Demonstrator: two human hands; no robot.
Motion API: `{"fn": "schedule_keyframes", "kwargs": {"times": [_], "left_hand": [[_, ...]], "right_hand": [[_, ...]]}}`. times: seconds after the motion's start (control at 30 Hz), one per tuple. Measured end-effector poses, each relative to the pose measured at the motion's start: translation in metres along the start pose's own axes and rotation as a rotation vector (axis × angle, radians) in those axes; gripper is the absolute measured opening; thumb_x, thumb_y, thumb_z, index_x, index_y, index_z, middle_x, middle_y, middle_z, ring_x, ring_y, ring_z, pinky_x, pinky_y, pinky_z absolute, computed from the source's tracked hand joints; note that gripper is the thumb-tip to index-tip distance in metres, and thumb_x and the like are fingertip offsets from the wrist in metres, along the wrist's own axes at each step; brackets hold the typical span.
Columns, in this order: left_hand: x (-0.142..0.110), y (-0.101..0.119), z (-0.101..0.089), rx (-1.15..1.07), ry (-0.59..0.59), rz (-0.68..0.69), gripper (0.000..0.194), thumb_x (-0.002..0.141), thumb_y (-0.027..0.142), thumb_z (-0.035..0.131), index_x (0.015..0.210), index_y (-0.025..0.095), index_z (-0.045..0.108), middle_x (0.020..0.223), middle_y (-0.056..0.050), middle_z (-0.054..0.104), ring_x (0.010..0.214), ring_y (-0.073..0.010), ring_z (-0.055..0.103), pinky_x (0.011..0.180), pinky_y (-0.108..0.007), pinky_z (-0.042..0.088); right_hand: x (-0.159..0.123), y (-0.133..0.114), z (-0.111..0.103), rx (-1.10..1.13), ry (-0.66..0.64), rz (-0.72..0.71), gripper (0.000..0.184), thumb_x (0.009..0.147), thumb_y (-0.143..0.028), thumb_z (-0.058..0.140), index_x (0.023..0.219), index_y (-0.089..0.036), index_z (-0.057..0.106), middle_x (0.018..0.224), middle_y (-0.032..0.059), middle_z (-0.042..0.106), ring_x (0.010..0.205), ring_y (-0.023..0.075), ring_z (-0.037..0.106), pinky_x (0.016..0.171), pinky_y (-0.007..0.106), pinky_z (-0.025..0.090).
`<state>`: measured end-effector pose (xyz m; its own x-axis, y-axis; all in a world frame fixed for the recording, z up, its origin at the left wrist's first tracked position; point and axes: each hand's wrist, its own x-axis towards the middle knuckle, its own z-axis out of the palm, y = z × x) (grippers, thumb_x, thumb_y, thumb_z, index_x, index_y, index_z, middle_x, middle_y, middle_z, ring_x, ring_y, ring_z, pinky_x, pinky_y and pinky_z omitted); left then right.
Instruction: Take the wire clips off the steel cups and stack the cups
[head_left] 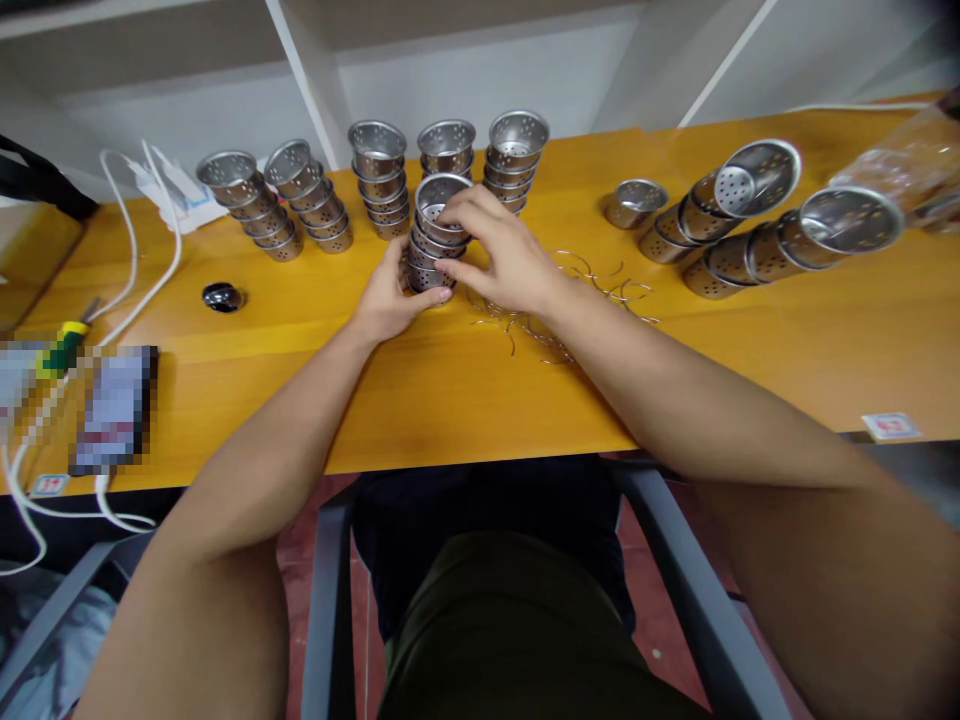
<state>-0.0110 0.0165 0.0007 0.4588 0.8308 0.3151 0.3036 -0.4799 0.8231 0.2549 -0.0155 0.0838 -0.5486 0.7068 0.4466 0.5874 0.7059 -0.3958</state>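
Note:
Between my hands stands a short stack of perforated metal cups, nested and upright on the wooden table. My left hand curls round the lower left side of this stack, its thumb across the front near the base. From the right, my right hand grips the stack, fingers over the top cup's rim and thumb against the side. Part of the stack is hidden behind the fingers. Several thin curved metal wires lie loose beside and under my right wrist.
Further cup stacks stand behind and at the left. Two leaning stacks and a single cup are at the right. A dark round object, a phone, white cables and a green-yellow-handled tool lie left.

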Motion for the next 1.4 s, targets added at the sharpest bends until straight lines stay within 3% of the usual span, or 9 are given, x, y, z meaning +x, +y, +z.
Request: {"fn": "schedule_keyframes", "kwargs": {"times": [0.2, 0.33, 0.5, 0.63, 0.9, 1.17, 1.3, 1.4], "left_hand": [[0.001, -0.001, 0.005, -0.057, -0.030, 0.004, 0.137, 0.097, 0.100, 0.090, 0.196, 0.031, 0.025, 0.186, -0.024, 0.061, 0.178, -0.0447, 0.066, 0.150, -0.070, 0.057], [0.001, 0.009, 0.005, -0.043, -0.011, -0.012, 0.129, 0.095, 0.087, 0.099, 0.193, 0.029, 0.036, 0.189, -0.023, 0.061, 0.181, -0.0463, 0.063, 0.155, -0.071, 0.051], [-0.001, 0.015, 0.002, -0.058, -0.080, -0.011, 0.133, 0.091, 0.105, 0.090, 0.188, 0.025, 0.047, 0.192, -0.023, 0.060, 0.183, -0.0468, 0.061, 0.158, -0.067, 0.048], [0.001, 0.003, 0.001, -0.055, -0.081, 0.029, 0.130, 0.093, 0.106, 0.087, 0.189, 0.028, 0.046, 0.191, -0.022, 0.061, 0.181, -0.0465, 0.063, 0.155, -0.067, 0.052], [0.011, -0.026, 0.001, -0.243, -0.073, 0.106, 0.116, 0.088, 0.090, 0.109, 0.172, 0.026, 0.061, 0.169, -0.018, 0.076, 0.169, -0.0479, 0.072, 0.149, -0.070, 0.056], [0.007, -0.019, -0.002, -0.175, -0.053, 0.153, 0.118, 0.092, 0.091, 0.105, 0.179, 0.026, 0.059, 0.179, -0.022, 0.072, 0.170, -0.0489, 0.073, 0.149, -0.073, 0.058], [0.007, -0.019, -0.002, -0.140, -0.011, 0.166, 0.123, 0.094, 0.090, 0.105, 0.185, 0.026, 0.052, 0.187, -0.023, 0.064, 0.180, -0.0505, 0.064, 0.153, -0.073, 0.054], [0.008, -0.017, -0.003, -0.130, -0.020, 0.158, 0.121, 0.092, 0.090, 0.106, 0.181, 0.026, 0.055, 0.186, -0.021, 0.066, 0.180, -0.0498, 0.065, 0.153, -0.073, 0.053]], "right_hand": [[0.002, 0.007, -0.005, 0.025, 0.014, 0.010, 0.068, 0.120, -0.075, 0.068, 0.176, -0.034, 0.071, 0.172, 0.0226, 0.071, 0.158, 0.0511, 0.066, 0.132, 0.077, 0.060], [0.003, 0.002, -0.012, 0.021, -0.012, 0.025, 0.069, 0.117, -0.072, 0.073, 0.176, -0.036, 0.072, 0.170, 0.0211, 0.073, 0.159, 0.0518, 0.065, 0.131, 0.079, 0.061], [0.001, -0.007, -0.017, 0.018, -0.053, 0.010, 0.061, 0.120, -0.068, 0.068, 0.173, -0.038, 0.076, 0.166, 0.0190, 0.077, 0.160, 0.0508, 0.066, 0.135, 0.078, 0.057], [0.001, -0.004, -0.016, 0.079, -0.037, 0.013, 0.054, 0.118, -0.067, 0.072, 0.161, -0.035, 0.082, 0.167, 0.0183, 0.078, 0.157, 0.0502, 0.069, 0.136, 0.076, 0.058], [0.006, 0.013, -0.009, 0.243, 0.082, -0.082, 0.045, 0.106, -0.072, 0.095, 0.133, -0.038, 0.085, 0.154, 0.0123, 0.084, 0.150, 0.0471, 0.076, 0.136, 0.072, 0.064], [-0.001, 0.019, -0.006, 0.195, 0.051, -0.121, 0.045, 0.107, -0.058, 0.096, 0.147, -0.041, 0.086, 0.165, 0.0119, 0.081, 0.157, 0.0495, 0.073, 0.141, 0.078, 0.060], [-0.002, 0.015, -0.007, 0.162, 0.033, -0.113, 0.046, 0.108, -0.059, 0.093, 0.151, -0.044, 0.087, 0.169, 0.0099, 0.080, 0.161, 0.0486, 0.072, 0.144, 0.076, 0.060], [-0.002, 0.010, -0.011, 0.157, 0.035, -0.091, 0.042, 0.111, -0.065, 0.089, 0.148, -0.045, 0.088, 0.166, 0.0087, 0.082, 0.157, 0.0471, 0.074, 0.142, 0.074, 0.062]]}}
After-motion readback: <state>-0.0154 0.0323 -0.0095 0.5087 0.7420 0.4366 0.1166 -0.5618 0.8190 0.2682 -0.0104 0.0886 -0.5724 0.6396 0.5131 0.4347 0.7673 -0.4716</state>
